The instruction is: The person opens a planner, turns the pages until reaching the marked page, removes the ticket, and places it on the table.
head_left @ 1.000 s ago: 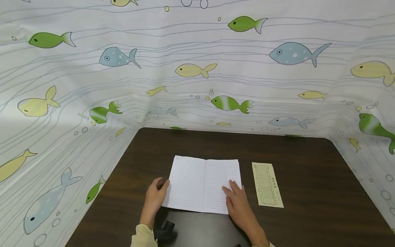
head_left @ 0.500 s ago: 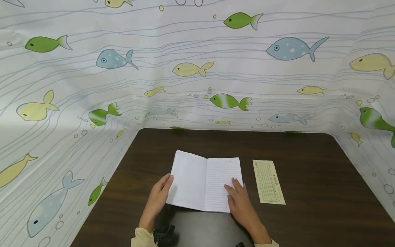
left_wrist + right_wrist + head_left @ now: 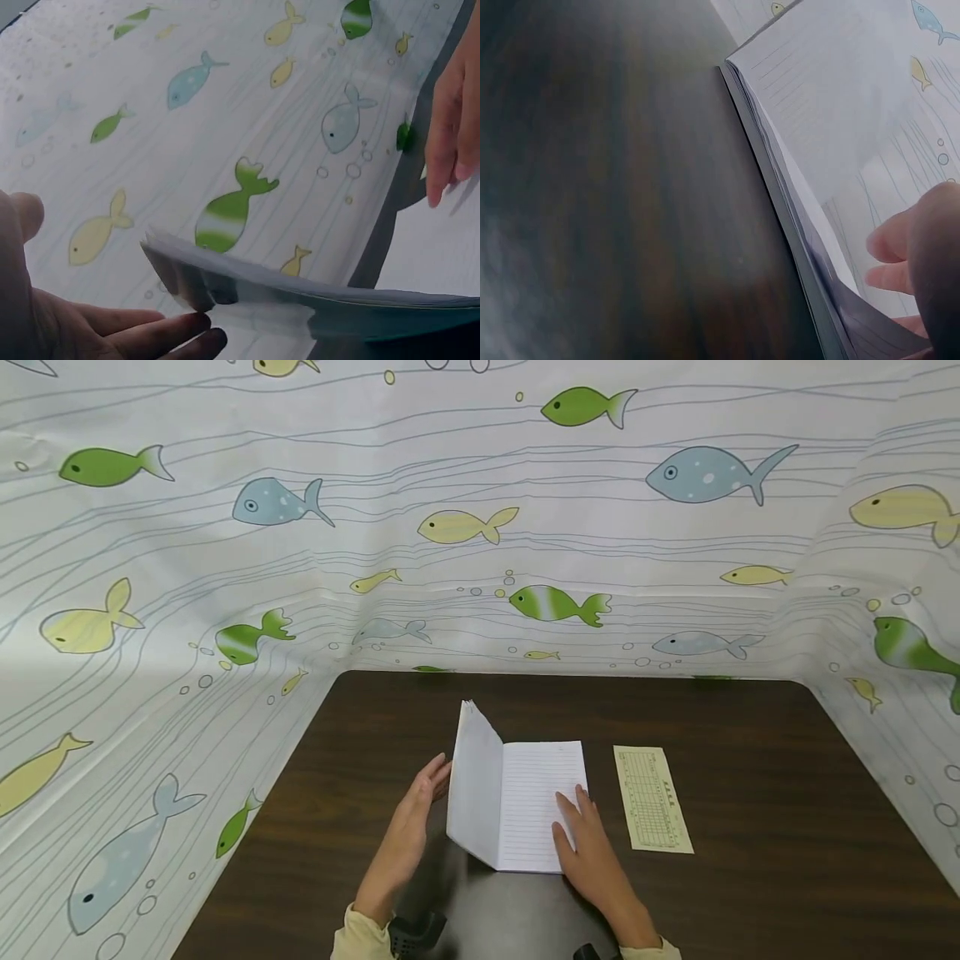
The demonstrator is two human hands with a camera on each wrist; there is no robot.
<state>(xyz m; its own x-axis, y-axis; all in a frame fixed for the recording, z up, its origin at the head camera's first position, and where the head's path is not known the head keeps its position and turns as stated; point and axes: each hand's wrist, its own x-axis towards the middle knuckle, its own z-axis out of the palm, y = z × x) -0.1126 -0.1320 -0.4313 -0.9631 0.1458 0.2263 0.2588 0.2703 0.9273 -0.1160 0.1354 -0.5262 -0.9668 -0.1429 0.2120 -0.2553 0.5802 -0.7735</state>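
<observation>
A lined notebook point(image 3: 532, 810) lies open in front of me, its right half flat and its left half point(image 3: 474, 785) tilted steeply up. Fairly straight fingers of my left hand point(image 3: 408, 822) are at the outer side of that raised half. In the left wrist view, the left fingertips point(image 3: 196, 324) touch the dark cover from below, with the thumb held apart from the pages. My right hand point(image 3: 592, 856) rests on the ruled right page with spread, relaxed fingers. In the right wrist view, part of the right hand point(image 3: 937, 262) shows over the page.
A yellowish printed slip of paper point(image 3: 654, 800) lies on the dark wooden table point(image 3: 757, 793), right of the notebook. White sheeting with drawn fish point(image 3: 558, 606) surrounds the table at the back and sides. Dark wrist devices point(image 3: 416, 933) are worn near the sleeves.
The notebook's left half has swung up from lying flat to a steep tilt. My left hand has moved right and forward with it. The right hand stays on the right page.
</observation>
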